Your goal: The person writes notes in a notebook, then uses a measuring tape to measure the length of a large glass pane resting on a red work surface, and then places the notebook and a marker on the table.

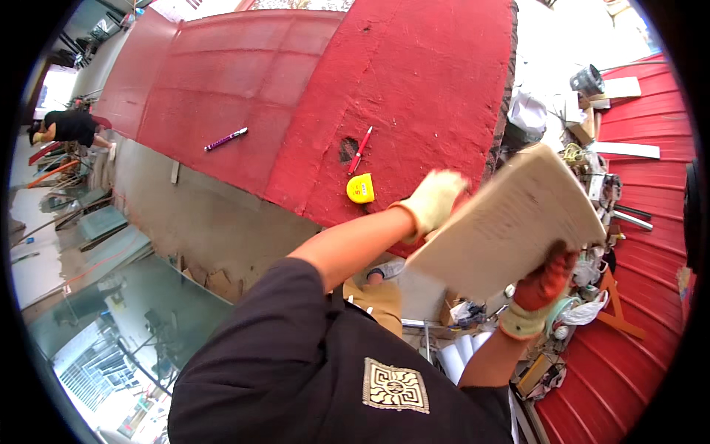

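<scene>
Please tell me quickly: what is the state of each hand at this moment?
Left hand: blurred, near the beige pad; open or closed cannot be told.
Right hand: closed, holding the pad by its lower edge.

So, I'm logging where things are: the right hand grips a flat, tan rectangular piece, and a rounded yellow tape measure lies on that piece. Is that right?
Not quite: the head view shows the rounded yellow tape measure lying on the rough red surface, not on the flat, tan rectangular piece. The right hand does grip that piece.
</scene>
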The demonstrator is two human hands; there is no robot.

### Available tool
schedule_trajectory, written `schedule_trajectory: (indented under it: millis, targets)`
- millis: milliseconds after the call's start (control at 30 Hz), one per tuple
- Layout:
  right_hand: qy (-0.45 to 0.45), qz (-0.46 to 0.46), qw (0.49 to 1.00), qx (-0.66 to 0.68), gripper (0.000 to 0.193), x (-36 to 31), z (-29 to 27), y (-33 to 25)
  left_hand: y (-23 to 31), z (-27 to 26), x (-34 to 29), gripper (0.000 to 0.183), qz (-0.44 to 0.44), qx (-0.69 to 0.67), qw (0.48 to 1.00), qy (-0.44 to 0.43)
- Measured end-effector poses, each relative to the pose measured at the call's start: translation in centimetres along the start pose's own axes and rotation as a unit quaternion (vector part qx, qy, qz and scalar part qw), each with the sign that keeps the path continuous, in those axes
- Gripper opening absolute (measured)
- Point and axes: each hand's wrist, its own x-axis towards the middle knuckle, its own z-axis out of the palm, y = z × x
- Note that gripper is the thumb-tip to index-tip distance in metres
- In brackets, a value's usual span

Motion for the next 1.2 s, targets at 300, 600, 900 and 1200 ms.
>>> schedule_trajectory:
  millis: [300, 600, 900, 1200]
  targets:
    - [-0.109, 0.086, 0.957, -0.255, 0.043, 8.2, 19.9, 14.8, -3.8, -6.1, -31.3, 0.031, -0.162, -0.395, 0.904, 0.031]
    - [-0.049, -0.198, 0.765, -0.611, 0.053, 2.8, 21.0, 21.9, -18.2, -18.3, -37.1, 0.027, -0.321, -0.248, 0.771, 0.491]
    - [0.039, -0.130, 0.742, -0.656, 0.044, 1.5, 19.9, 25.2, -13.9, -14.2, -20.1, 0.042, -0.288, -0.127, 0.929, 0.194]
    - [0.022, -0.126, 0.757, -0.641, 0.045, 2.4, 19.4, 24.5, -12.6, -12.6, -11.8, 0.069, -0.316, 0.031, 0.948, 0.033]
